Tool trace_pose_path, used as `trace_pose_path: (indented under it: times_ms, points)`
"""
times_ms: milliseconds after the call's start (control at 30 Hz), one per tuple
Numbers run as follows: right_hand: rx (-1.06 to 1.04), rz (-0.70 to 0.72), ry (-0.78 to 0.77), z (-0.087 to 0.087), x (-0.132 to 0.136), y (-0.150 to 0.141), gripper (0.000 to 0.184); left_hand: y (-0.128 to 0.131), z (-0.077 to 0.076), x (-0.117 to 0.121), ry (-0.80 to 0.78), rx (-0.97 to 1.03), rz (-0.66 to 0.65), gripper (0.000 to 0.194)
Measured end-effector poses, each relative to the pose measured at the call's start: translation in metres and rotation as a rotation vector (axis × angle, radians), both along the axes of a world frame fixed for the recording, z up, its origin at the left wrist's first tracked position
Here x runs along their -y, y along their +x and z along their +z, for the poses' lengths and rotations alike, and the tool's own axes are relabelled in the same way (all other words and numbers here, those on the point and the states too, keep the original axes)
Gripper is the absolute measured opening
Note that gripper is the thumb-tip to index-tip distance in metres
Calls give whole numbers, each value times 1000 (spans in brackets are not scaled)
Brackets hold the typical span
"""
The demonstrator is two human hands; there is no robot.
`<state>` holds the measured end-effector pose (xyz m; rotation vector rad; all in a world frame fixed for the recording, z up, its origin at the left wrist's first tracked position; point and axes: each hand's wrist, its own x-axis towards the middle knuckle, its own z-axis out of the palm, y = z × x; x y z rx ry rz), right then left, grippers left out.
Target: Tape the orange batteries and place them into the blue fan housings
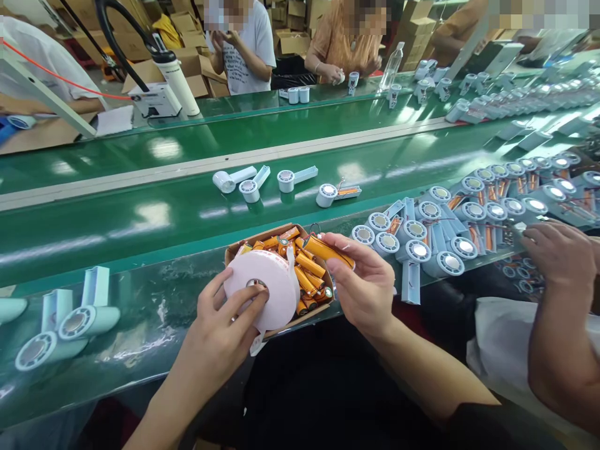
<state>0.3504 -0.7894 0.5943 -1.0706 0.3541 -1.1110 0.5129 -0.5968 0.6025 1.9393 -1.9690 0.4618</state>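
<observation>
My left hand (220, 325) is gripping a roll of white tape (262, 289), fingers curled around its near edge with fingertips pressing at the core hole, so the hand is closing on the roll rather than lying spread. My right hand (365, 284) is pinching an orange battery (325, 250) between thumb and fingers, holding it tilted just above the right corner of the cardboard box (234, 249).

The box is my landmark: it is sitting at the near edge of the green counter (140, 300), and the tape roll is covering its left half. More orange batteries (307, 275) are lying packed inside it, right of the roll and just below the one I am holding.

To the right of the box, a cluster of pale blue fan housings (417, 250) is lying on the counter, some with orange batteries showing in their handles. Beyond that cluster, another person's hand (557, 253) is resting over small parts. Behind the box, four more housings (281, 181) are lying in a row on the conveyor belt (140, 212). Far left of the box, a few housings (70, 319) are lying near the counter's edge. Well behind the box, across the belt, other people are standing at a farther counter among cardboard cartons (187, 62).
</observation>
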Motion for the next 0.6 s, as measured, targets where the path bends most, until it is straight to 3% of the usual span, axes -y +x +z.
trace_pose_path:
  times_ms: [167,333,467,533,600]
  points:
    - [-63,-111,-48,-17,-21,8,18,-5,0,3,12,11,-16,40]
    - [-83,-36,-112,-22,-36,12,21,-7,2,2,8,76,-9,38]
    - [-162,165,-47,-19,-24,4,35,-3,7,-2,1,178,15,39]
    - [-261,337,-38,-13,-6,-2,45,-2,12,-3,4,233,13,41]
    - [-381,529,-75,-3,16,-7,43,-1,17,-1,10,288,-10,42]
